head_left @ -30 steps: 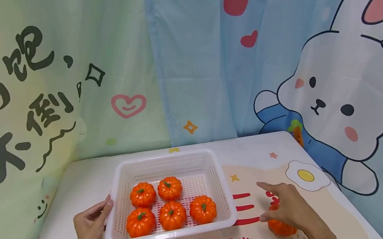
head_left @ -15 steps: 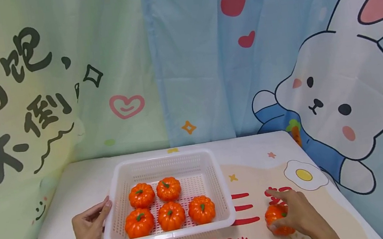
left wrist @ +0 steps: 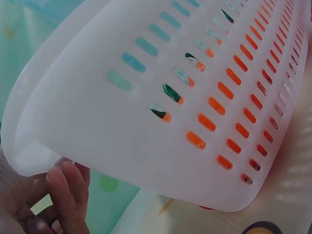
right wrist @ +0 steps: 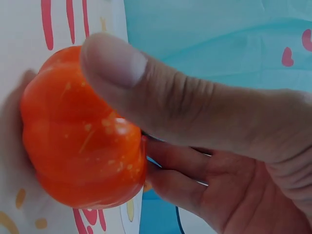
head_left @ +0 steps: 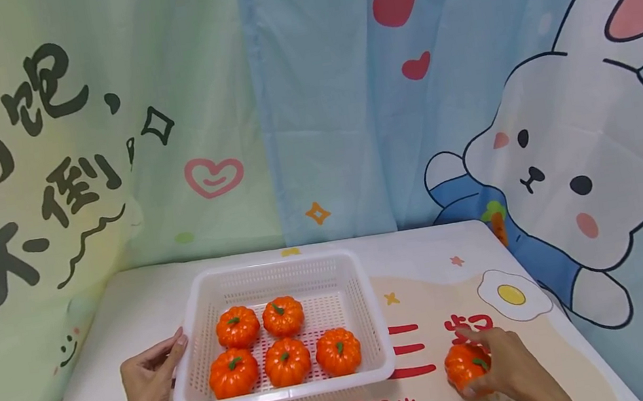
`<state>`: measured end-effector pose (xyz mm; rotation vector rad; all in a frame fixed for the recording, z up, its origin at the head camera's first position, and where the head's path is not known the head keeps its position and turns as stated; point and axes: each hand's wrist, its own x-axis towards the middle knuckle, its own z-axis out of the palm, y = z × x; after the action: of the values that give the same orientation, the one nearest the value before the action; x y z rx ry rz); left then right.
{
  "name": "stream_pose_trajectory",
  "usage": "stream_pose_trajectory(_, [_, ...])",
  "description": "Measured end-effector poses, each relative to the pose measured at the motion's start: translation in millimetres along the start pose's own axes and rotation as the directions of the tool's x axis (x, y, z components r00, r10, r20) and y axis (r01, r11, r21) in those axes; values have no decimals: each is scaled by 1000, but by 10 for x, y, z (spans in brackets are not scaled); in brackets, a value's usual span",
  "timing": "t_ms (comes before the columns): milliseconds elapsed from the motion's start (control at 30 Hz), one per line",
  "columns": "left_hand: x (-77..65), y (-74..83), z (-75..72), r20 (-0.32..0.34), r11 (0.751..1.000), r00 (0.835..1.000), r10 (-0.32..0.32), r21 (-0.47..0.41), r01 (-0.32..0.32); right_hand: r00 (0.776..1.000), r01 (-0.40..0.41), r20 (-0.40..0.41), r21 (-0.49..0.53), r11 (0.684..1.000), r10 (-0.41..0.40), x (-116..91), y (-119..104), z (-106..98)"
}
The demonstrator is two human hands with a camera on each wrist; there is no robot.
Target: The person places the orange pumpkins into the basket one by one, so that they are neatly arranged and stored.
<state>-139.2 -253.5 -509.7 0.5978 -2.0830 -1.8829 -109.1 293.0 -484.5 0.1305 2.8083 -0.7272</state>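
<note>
A white perforated plastic basket (head_left: 287,392) stands on the table with several small orange toy pumpkins (head_left: 288,361) inside. At its left side, my left hand (head_left: 148,382) holds the rim between thumb and fingers. The left wrist view shows curled fingers (left wrist: 68,187) under the lip of the basket (left wrist: 117,122). To the right of the basket, my right hand (head_left: 508,366) grips another toy pumpkin (head_left: 463,367), its green stem turned toward the palm. In the right wrist view the thumb lies across this pumpkin (right wrist: 80,136); its far side is partly hidden.
A printed cloth covers the table (head_left: 403,254), with red lettering and a fried egg picture (head_left: 512,295). Behind it hangs a curtain (head_left: 323,125) with a cartoon rabbit and hearts.
My right hand has come down onto the loose pumpkin and closed its thumb and fingers round it. The pumpkin has tipped slightly. My left hand and the basket have stayed put.
</note>
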Motion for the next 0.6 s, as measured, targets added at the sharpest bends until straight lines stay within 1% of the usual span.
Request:
stream_pose_trajectory(100, [-13, -1, -5, 10, 1000, 1000, -13, 18, 13, 999, -32, 12, 3, 999, 32, -6, 48, 34])
stream_pose_trajectory(233, [-28, -6, -7, 9, 1000, 1000, -16, 21, 15, 998, -50, 24, 6, 999, 50, 4, 101, 74])
stream_pose_trajectory(400, [-12, -1, 3, 2, 1000, 1000, 4, 2, -4, 999, -45, 24, 17, 999, 44, 46, 129, 90])
stream_pose_trajectory(600, [17, 9, 4, 6, 1000, 1000, 16, 12, -16, 999, -45, 31, 17, 999, 44, 85, 125, 65])
